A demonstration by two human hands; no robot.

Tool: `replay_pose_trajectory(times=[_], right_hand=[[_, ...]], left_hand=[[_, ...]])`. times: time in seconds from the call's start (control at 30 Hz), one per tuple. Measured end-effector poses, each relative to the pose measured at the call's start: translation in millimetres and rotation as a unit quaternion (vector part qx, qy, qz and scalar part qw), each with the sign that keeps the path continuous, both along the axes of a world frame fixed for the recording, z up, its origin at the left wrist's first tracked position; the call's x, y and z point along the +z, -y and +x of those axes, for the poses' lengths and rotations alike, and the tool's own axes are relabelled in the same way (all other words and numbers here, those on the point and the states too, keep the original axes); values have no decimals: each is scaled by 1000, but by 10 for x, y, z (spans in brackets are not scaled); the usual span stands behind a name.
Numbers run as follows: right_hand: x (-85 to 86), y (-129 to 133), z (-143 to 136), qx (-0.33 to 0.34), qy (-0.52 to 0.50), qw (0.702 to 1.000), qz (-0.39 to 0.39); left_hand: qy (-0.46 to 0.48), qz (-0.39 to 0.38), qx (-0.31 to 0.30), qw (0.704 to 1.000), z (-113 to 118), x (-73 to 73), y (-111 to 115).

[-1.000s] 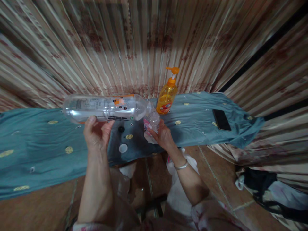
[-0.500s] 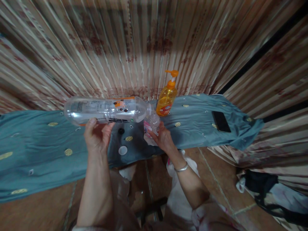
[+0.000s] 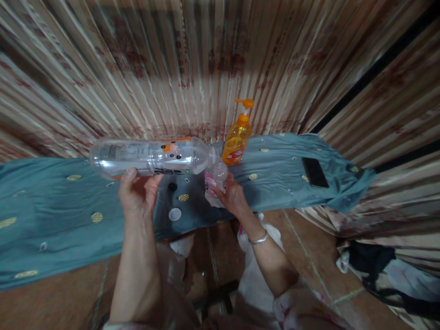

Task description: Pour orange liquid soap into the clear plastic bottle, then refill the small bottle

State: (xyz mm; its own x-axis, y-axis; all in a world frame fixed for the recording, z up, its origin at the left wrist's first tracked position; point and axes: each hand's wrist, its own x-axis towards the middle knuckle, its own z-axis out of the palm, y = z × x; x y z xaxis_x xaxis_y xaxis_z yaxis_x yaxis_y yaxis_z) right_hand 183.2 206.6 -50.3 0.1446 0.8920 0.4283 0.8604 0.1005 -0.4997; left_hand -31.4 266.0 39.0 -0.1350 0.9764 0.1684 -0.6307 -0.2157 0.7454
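Observation:
My left hand [image 3: 139, 190] grips a large clear plastic bottle [image 3: 137, 156] with an orange and black label, held almost level with its neck to the right. That neck meets the mouth of a small clear plastic bottle [image 3: 217, 175] with a pink and white label. My right hand [image 3: 232, 195] is closed around the small bottle's lower right side, keeping it roughly upright. Whether any liquid passes between the two bottles I cannot tell. On the cloth below lie a white cap [image 3: 175, 214] and a small black cap [image 3: 172, 187].
An orange pump bottle [image 3: 236, 140] stands just behind the small bottle. Farther right a black phone [image 3: 315, 173] lies on the teal cloth [image 3: 275, 183] covering the narrow table. A pleated curtain [image 3: 154, 68] hangs behind. Dark and pale fabric items [image 3: 374, 261] are on the floor at right.
Both hands and both bottles stay in nearly the same positions. The whole view has shifted very slightly.

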Motion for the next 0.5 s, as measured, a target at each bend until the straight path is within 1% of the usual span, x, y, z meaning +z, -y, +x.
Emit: replay_pose_trajectory(times=[0.17,0.4,0.5], right_hand=[[1,-1,-6,-2,1,1000,2],[-10,-3,-2,0,-2,1000,4],[-9,-3,-3,0,-4,1000,4]], left_hand=[[-14,2,-11,1000,-1,9,0],[-2,16,-12,1000,11,23,9],[-13,11,-24,1000,-3,11,2]])
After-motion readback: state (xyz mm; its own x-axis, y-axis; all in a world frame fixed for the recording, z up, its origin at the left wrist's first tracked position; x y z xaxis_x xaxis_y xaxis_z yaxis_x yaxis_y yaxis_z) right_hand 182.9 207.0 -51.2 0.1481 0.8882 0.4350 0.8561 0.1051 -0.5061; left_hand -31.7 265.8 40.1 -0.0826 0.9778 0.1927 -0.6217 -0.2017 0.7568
